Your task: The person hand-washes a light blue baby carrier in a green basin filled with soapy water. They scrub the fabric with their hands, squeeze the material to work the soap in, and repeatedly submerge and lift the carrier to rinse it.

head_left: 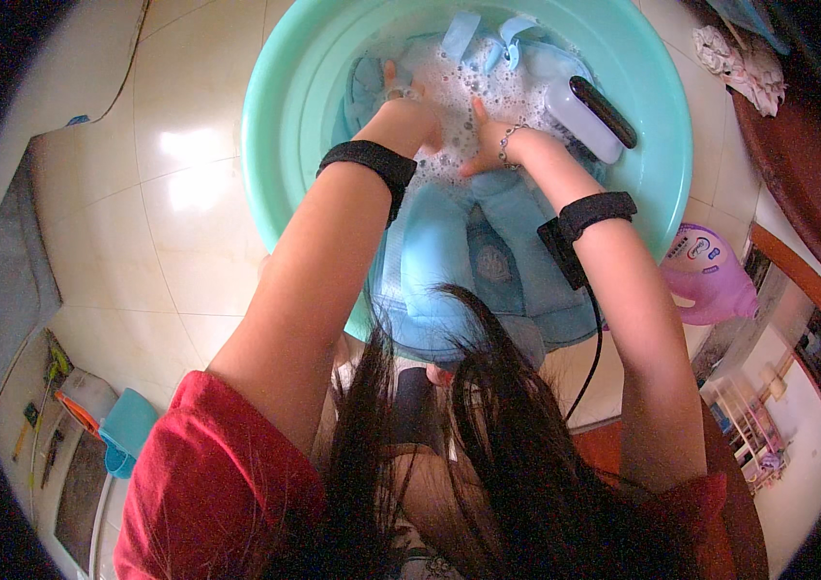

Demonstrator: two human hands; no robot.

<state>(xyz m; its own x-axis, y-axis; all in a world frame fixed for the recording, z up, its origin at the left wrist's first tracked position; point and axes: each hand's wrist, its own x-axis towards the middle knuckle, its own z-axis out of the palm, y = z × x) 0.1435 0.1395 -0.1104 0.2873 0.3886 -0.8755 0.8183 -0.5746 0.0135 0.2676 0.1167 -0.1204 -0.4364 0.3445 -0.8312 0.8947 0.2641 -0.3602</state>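
A soaked light-blue padded fabric bag with straps (434, 256) lies in a mint-green basin (280, 126) of sudsy water, its near end draped over the front rim. My left hand (410, 114) is down in the foam at the left, against the blue fabric; one finger stretches out and the thumb stands apart, the rest hidden by suds. Opposite it, my right hand (489, 137) spreads its fingers at the foam's surface, with nothing seen in it. Just right of that hand, a white scrub brush with dark bristles (586, 118) rests on the bag, beside the basin wall.
A pink-purple plastic package (710, 275) lies on the floor right of the basin. Crumpled pale cloth (741, 70) hangs over dark reddish-brown furniture (806, 155) at far right. A turquoise plastic container (127, 432) stands at lower left. A black cable (589, 372) trails from my right wrist band.
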